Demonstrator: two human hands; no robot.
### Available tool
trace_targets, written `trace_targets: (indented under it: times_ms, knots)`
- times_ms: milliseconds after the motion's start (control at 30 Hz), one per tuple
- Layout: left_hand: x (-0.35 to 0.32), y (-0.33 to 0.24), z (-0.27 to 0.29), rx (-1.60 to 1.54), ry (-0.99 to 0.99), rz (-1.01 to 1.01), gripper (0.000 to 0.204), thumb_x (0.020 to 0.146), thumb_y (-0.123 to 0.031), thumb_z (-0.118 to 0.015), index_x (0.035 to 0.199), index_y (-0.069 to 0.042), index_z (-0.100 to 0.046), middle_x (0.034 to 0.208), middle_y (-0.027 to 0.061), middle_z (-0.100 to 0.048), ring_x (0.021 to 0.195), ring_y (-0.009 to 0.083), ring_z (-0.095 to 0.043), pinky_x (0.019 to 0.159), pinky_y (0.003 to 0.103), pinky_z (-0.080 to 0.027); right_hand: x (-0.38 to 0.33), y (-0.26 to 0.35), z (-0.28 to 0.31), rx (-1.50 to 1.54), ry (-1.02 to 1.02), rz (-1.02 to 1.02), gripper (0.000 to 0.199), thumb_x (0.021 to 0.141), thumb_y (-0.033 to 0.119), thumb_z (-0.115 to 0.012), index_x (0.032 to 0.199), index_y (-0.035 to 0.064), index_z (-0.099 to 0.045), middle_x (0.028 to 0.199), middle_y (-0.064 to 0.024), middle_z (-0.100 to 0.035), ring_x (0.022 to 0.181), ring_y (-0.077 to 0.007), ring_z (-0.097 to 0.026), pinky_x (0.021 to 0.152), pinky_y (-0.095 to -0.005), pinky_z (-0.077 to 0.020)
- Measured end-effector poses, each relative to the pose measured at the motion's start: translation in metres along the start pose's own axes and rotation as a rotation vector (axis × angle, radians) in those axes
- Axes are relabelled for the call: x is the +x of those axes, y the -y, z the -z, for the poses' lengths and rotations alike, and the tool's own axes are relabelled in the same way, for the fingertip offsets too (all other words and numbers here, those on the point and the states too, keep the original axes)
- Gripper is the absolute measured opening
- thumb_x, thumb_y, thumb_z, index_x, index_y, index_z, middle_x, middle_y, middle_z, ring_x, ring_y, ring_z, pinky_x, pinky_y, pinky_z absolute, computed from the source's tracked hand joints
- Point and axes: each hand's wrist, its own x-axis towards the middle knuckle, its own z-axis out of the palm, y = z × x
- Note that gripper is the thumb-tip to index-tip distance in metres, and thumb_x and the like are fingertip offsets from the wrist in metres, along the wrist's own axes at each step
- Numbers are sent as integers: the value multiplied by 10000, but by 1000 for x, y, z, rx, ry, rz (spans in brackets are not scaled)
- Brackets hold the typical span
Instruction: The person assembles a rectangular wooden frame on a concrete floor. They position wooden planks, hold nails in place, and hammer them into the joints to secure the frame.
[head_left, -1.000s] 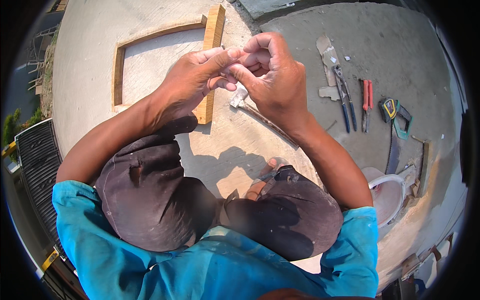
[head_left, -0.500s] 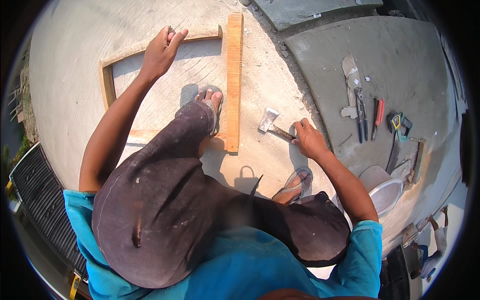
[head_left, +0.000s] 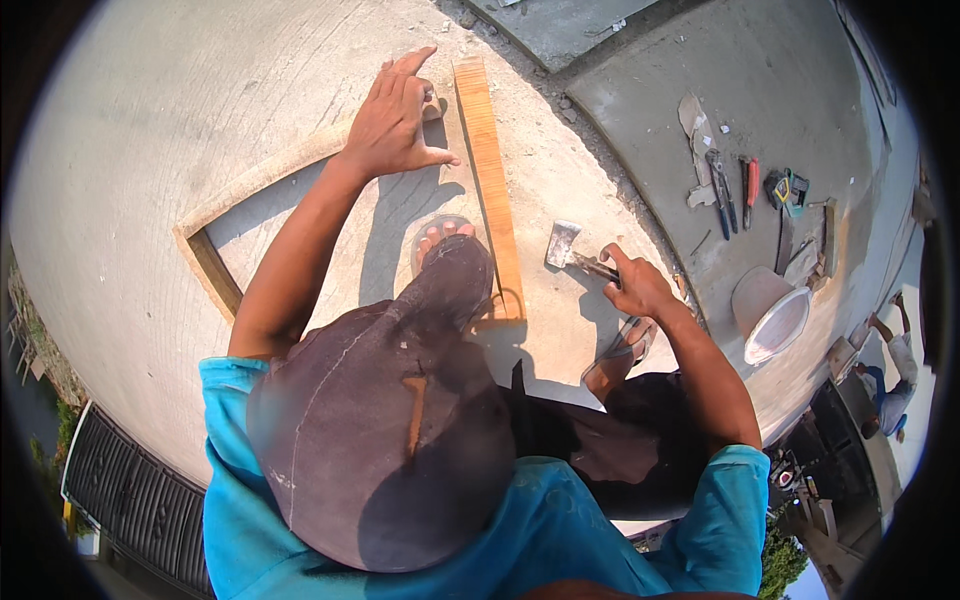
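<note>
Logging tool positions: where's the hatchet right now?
Head view, right of centre: the hatchet is in the right hand, its metal head between that hand and the wooden beam.

Hatchet (head_left: pixel 564 245) between frame (head_left: pixel 265 182), left, and bucket (head_left: pixel 768 312), right

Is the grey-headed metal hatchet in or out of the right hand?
In: the grey-headed metal hatchet has the end of its dark handle between the thumb and fingers of the bare right hand.
</note>
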Motion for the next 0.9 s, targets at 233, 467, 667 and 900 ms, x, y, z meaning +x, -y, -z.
trace_targets:
  times_ms: [233, 467, 667, 900]
  knots:
    - [30, 24, -18, -112, 84, -146, 670, 704, -149, -879, 1177, -58, -413, 1586, 110, -433, 1194, 290, -608, 1237, 508, -336, 17, 68, 42, 418, -561, 99, 486, 955, 297, -642, 1397, 103, -593, 930, -194, -748, 824, -366, -730, 789, -440, -553]
    - [38, 44, -13, -177, 205, -203, 717, 751, -105, -826, 1341, -49, -422, 1528, 88, -511, 1245, 292, -606, 1247, 466, -329, 62, 157, 94, 1132, -550, -28, 550, 1005, 233, -627, 1511, 66, -489, 711, 23, -506, 518, -46, -419, 446, -230, -304]
    - [31, 53, -7, -300, 207, -117, 682, 800, -100, -808, 1366, -52, -430, 1509, 92, -551, 1179, 347, -636, 1046, 426, -514, 75, 185, 83, 973, -620, -3, 461, 979, 292, -619, 1363, 37, -616, 818, -94, -661, 720, -176, -605, 676, -337, -452]
    - [36, 54, 4, -339, 395, 95, 634, 787, -104, -829, 1277, -63, -429, 1222, 205, -668, 1013, 429, -675, 802, 454, -555, 95, 193, 69, 986, -644, 21, 396, 988, 307, -579, 1275, 44, -651, 881, -156, -717, 792, -264, -679, 780, -392, -512]
